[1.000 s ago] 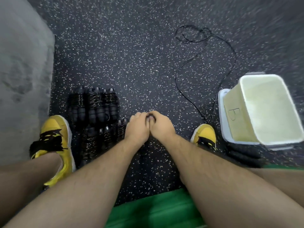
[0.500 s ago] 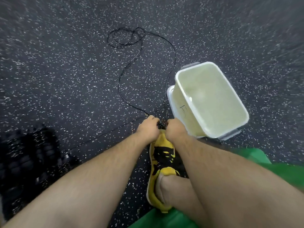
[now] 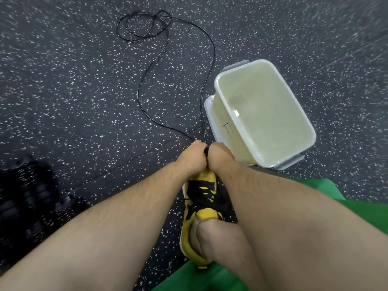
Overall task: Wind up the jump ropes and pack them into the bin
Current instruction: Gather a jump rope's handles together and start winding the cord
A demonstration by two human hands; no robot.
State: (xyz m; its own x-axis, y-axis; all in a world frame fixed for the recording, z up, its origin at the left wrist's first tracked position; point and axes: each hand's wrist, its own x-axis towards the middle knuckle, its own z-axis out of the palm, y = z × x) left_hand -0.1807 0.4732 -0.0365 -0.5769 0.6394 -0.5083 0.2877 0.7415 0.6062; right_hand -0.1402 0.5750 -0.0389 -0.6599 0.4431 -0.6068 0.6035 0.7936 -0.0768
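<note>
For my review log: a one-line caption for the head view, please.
Both hands, left and right, grip a black jump rope trailing across speckled floor beside an empty bin.

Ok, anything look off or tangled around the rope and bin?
The jump rope trails across the floor and ends in a tangled cluster of loops at its far end. Both hands, left and right, grip its near end. The bin sits upright and empty.

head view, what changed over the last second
The view swung right: the wound ropes slid to the left edge, and the bin came closer to centre. Left hand and right hand stay together, gripping the black rope. Its cord stays unwound.
</note>
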